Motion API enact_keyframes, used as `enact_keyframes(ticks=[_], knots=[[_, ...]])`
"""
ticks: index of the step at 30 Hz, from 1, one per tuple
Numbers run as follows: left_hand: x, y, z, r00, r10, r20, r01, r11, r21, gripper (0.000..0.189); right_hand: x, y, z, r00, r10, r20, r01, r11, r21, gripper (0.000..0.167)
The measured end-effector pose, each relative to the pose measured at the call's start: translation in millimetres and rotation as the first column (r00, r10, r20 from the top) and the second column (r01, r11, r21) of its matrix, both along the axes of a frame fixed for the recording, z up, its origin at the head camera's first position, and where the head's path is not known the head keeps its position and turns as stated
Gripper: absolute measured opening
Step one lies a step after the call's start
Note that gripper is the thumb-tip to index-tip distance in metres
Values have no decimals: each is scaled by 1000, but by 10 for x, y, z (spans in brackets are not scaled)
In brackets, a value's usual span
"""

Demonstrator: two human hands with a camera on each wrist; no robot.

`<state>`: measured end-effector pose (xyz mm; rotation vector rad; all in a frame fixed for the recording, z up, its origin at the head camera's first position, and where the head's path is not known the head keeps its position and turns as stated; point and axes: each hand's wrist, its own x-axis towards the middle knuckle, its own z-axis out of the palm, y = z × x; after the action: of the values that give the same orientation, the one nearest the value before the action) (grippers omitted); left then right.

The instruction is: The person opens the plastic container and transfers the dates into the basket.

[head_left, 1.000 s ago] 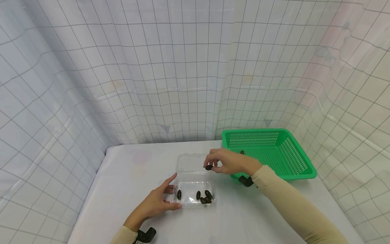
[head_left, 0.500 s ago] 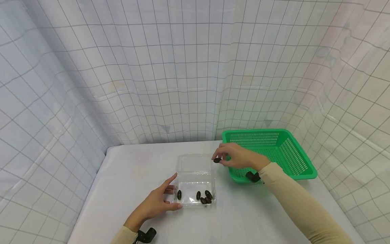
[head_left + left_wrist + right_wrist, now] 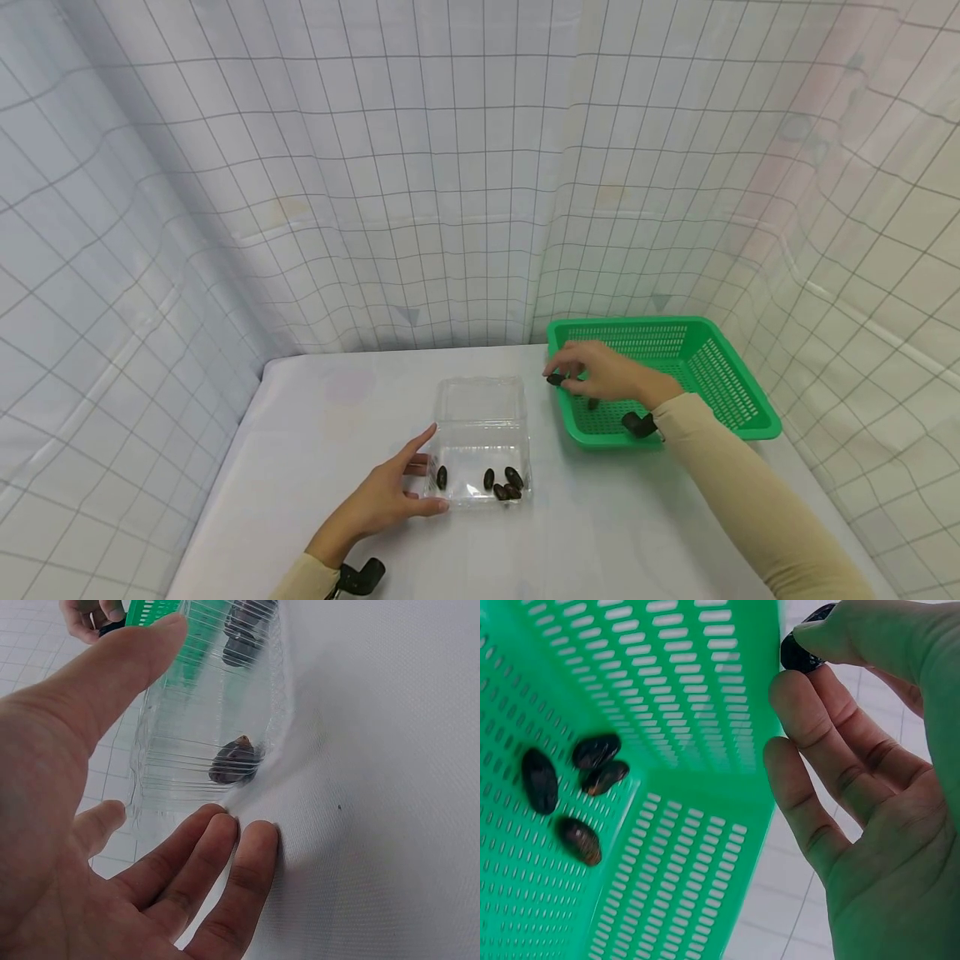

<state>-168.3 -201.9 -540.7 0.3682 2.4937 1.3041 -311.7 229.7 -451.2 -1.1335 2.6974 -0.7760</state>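
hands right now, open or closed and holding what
Left hand: open, fingers spread beside the clear box.
Right hand: closed, pinching a dark oval piece.

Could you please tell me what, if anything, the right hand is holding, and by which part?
A dark fruit, in the grip of the right hand, with the thumb across its middle.

A white-covered table (image 3: pixel 315 425) bears a clear container (image 3: pixel 472 457) and green basket (image 3: pixel 693 367).

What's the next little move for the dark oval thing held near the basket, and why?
Probably ease the right grip inward and lower the held oval into the green basket: it appears at the rim, having come from near the clear box, and four similar ovals lie inside.
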Motion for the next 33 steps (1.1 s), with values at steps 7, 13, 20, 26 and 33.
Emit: enact_keyframes(ticks=[7,13,20,26,33], knots=[[3,8,17,1000,7,8,-7,1000,-1,124,-28,155,-9,999,-49,8,49,999,8,36],[8,11,20,1000,10,8,-9,1000,-7,124,-50,248,-36,997,-73,1,73,996,41,33],[15,14,24,1000,13,2,-13,1000,-8,124,-79,321,-73,996,-84,-13,85,994,66,32],[16,16,20,1000,16,2,-16,1000,-10,124,-78,345,-84,995,-94,24,92,992,82,30],[11,16,10,1000,22,17,-22,1000,-3,123,-94,351,-111,996,-87,32,84,991,100,27]])
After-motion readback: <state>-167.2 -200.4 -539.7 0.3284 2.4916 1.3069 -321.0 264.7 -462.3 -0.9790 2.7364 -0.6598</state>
